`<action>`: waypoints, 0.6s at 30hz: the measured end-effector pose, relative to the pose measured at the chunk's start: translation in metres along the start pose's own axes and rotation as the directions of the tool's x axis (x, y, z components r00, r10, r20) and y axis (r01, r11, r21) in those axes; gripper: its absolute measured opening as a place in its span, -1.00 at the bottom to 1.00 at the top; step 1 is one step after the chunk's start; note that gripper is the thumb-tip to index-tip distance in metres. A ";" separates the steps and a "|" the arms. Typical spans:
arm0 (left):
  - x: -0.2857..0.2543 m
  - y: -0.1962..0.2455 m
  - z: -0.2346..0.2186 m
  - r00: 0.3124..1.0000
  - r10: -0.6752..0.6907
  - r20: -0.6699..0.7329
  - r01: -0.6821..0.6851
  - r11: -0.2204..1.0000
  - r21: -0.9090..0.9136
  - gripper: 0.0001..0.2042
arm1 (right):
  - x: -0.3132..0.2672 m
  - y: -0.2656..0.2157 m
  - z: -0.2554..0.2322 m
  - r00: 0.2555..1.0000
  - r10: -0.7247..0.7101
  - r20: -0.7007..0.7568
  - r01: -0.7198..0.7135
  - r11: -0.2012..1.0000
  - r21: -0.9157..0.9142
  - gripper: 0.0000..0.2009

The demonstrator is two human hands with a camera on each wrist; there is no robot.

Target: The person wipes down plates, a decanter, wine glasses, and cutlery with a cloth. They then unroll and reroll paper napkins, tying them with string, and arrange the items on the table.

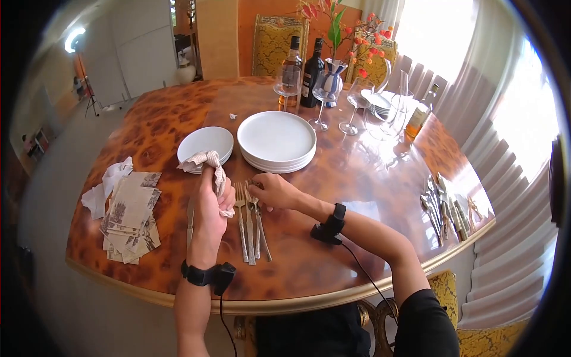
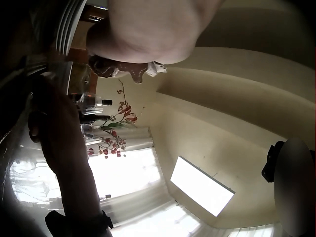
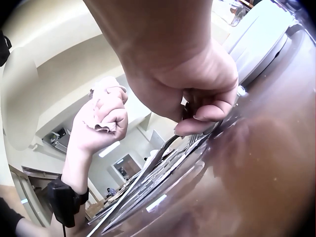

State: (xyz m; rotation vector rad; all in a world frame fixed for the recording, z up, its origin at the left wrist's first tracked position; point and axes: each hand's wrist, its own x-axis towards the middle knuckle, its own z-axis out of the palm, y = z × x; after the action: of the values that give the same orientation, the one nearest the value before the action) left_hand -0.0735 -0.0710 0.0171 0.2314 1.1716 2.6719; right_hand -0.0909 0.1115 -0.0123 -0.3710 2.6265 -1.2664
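Observation:
My left hand point(image 1: 213, 205) is raised over the table and grips a crumpled, light checked cloth point(image 1: 205, 159), which sticks out above and below the fingers. In the right wrist view the left fist point(image 3: 106, 116) shows with cloth edges poking out. My right hand point(image 1: 276, 191) is low over the table, its fingertips pinching the far end of a metal piece of cutlery point(image 1: 263, 238); the fingers hide that end. Beside it lie several forks and other cutlery point(image 1: 242, 229) in a row, handles toward me. A knife point(image 1: 190, 223) lies left of the left wrist.
Behind the hands stand a stack of large white plates point(image 1: 276, 140) and smaller white bowls point(image 1: 205, 143). Patterned paper napkins point(image 1: 134, 199) lie left, more cutlery point(image 1: 440, 202) right. Wine glasses point(image 1: 321, 98), bottles point(image 1: 311, 77) and a vase point(image 1: 333, 77) are at the back.

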 end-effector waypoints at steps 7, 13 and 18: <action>-0.007 -0.006 0.009 1.000 -0.008 -0.006 0.008 0.997 0.077 -0.63 | -0.045 0.024 -0.034 0.992 0.123 -0.021 -0.108 0.932 0.347 -0.72; -0.012 -0.018 0.020 0.997 0.007 -0.077 0.010 0.977 0.215 -0.73 | -0.067 0.055 -0.043 0.989 0.139 -0.055 -0.104 0.902 0.420 -0.74; -0.010 -0.017 0.024 0.995 0.029 -0.093 -0.004 0.966 0.258 -0.72 | -0.068 0.056 -0.046 0.987 0.158 -0.014 -0.137 0.895 0.425 -0.73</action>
State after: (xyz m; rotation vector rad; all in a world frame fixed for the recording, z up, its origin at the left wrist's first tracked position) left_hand -0.0563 -0.0456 0.0200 0.1552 1.5549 2.5642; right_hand -0.0476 0.2003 -0.0228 -0.0651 2.2707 -1.7509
